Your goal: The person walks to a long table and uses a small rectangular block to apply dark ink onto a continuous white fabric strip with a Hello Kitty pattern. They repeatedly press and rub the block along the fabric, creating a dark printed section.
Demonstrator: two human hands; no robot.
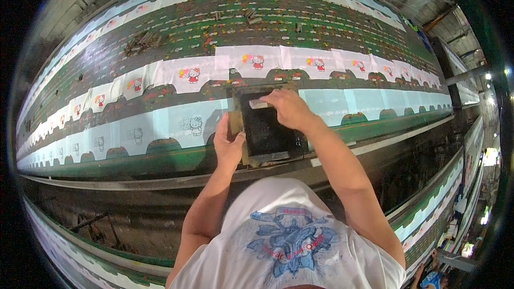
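Observation:
A printing screen (273,157) with a dark frame and black ink inside lies over the row of light blue cloth pieces (187,108) along the table's near edge. My left hand (229,144) grips the frame's left side, the thumb near the inner edge. My right hand (290,108) is closed on a pale squeegee (259,104), which rests in the upper part of the ink area. Left of the screen, the blue pieces bear black outlines of a cartoon cat (194,124). Blue pieces to the right (342,104) look plain.
Beyond the screen runs a row of white pieces (251,60) with coloured cat prints. Small stacks of strips (143,42) lie on the dark green, paint-spotted table (203,27). Another long table (91,246) stands at lower left. A person in blue (432,279) is at lower right.

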